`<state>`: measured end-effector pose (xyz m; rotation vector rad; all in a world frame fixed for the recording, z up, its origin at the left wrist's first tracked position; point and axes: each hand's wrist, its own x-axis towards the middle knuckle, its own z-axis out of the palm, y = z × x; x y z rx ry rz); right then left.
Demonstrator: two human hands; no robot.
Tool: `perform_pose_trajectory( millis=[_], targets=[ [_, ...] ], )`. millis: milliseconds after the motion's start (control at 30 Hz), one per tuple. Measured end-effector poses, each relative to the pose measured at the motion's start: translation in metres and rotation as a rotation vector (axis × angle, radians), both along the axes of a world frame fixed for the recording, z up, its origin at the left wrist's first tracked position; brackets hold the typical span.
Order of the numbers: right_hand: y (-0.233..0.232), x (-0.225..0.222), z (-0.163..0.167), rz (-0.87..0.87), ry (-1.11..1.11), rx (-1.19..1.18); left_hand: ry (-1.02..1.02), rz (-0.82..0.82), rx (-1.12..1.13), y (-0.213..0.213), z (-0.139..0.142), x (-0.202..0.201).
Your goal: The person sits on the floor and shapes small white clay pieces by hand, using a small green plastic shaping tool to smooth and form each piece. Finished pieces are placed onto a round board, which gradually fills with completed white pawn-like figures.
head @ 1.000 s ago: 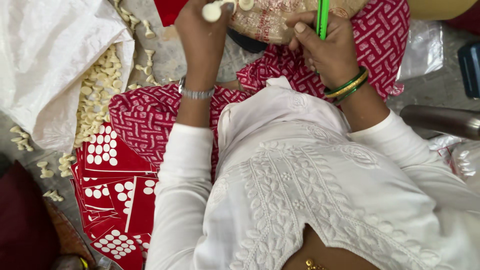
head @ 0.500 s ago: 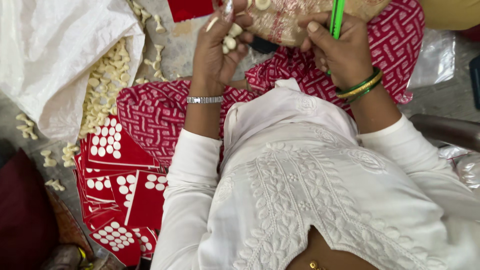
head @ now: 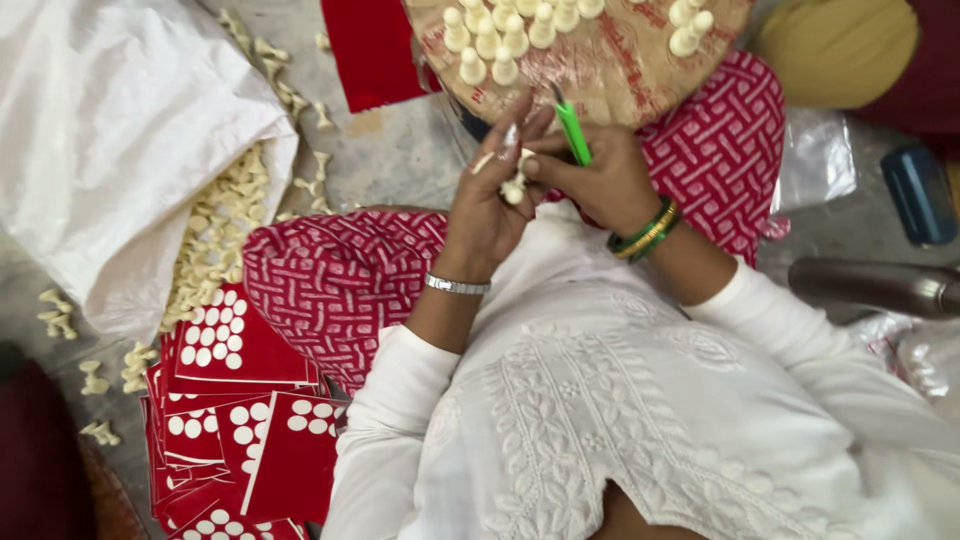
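Red punched sheets (head: 235, 345) and a spilling white sack (head: 120, 130) crowded the left side. Left hand (head: 490, 205) pinched a small cream chess piece (head: 514, 187); right hand (head: 600, 180) gripped a green tool (head: 572, 130).

We are seeing a cream chess piece (head: 514, 187) beside a bright green tool (head: 572, 132), green and gold bangles (head: 645, 232), a silver bracelet (head: 456, 285), a white embroidered top (head: 620, 420), red cloth (head: 340, 280) showing white lattice, and red sheets (head: 235, 350) showing white dots.

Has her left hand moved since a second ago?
Yes. The left hand has come down and back from the round board toward her lap, now holding a cream chess piece beside the right hand.
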<state>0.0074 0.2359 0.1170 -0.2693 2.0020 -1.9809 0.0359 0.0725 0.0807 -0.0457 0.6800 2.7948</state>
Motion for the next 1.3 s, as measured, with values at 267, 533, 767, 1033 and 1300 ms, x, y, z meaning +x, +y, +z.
perform_pose_trajectory(
  millis=[267,533,767,1033,1300],
  targets=[
    [0.007,-0.007,0.006,-0.147,0.154,-0.038,-0.258,-0.069,-0.272,-0.006,0.016,0.004],
    [0.029,0.002,-0.019,-0.001,0.172,-0.143,-0.097,0.109,-0.627,-0.005,-0.005,0.011],
    [0.032,0.002,-0.012,-0.017,-0.108,-0.107,0.094,0.199,-0.650,-0.001,-0.007,0.009],
    [0.036,-0.010,-0.020,0.215,0.135,-0.145,-0.098,0.005,-0.558,-0.012,-0.004,0.007],
    [0.044,-0.001,-0.031,0.092,0.252,0.150,-0.088,0.166,-0.515,-0.012,-0.041,-0.009]
  ],
)
